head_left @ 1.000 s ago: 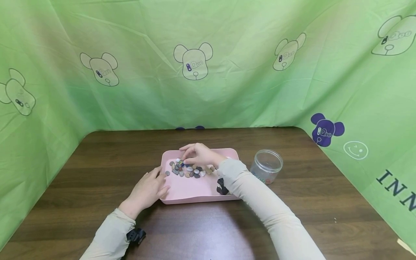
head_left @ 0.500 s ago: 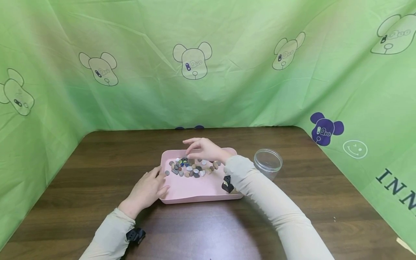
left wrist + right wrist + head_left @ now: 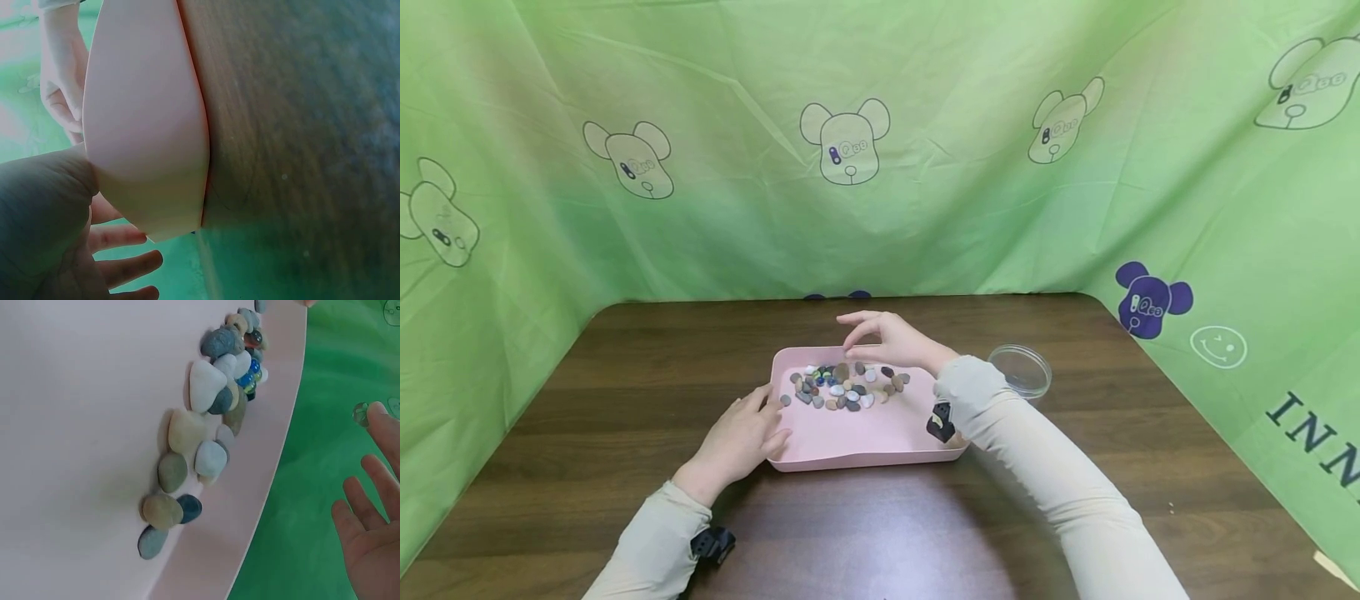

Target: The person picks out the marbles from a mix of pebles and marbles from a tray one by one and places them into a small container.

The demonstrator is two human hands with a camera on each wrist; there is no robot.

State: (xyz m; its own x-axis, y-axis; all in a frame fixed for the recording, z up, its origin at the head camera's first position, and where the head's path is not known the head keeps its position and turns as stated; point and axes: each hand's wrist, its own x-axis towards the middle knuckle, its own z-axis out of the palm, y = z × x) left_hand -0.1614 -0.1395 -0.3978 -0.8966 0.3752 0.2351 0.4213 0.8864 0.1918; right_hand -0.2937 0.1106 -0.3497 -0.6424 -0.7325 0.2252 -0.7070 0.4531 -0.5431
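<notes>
A pink tray (image 3: 827, 437) stands on the table, with a band of smooth pebbles (image 3: 853, 407) along its far half. Among them lie several shiny glass marbles (image 3: 248, 376), some blue and green. My left hand (image 3: 737, 437) rests at the tray's left rim, thumb over the edge and the other fingers loosely spread, as the left wrist view shows. My right hand (image 3: 891, 340) is raised over the tray's far edge and pinches a clear glass marble (image 3: 361, 415) at its fingertips. Its remaining fingers are spread.
To the right of the tray stands a clear jar (image 3: 1022, 372), partly hidden by my right sleeve (image 3: 1037, 450). A green printed cloth (image 3: 850, 242) hangs behind and beside the brown wooden table (image 3: 655, 375).
My right hand has lifted from the pebbles and moved right and slightly up, carrying the marble. More pebbles show beneath it, and its sleeve covers more of the jar. My left hand stays put.
</notes>
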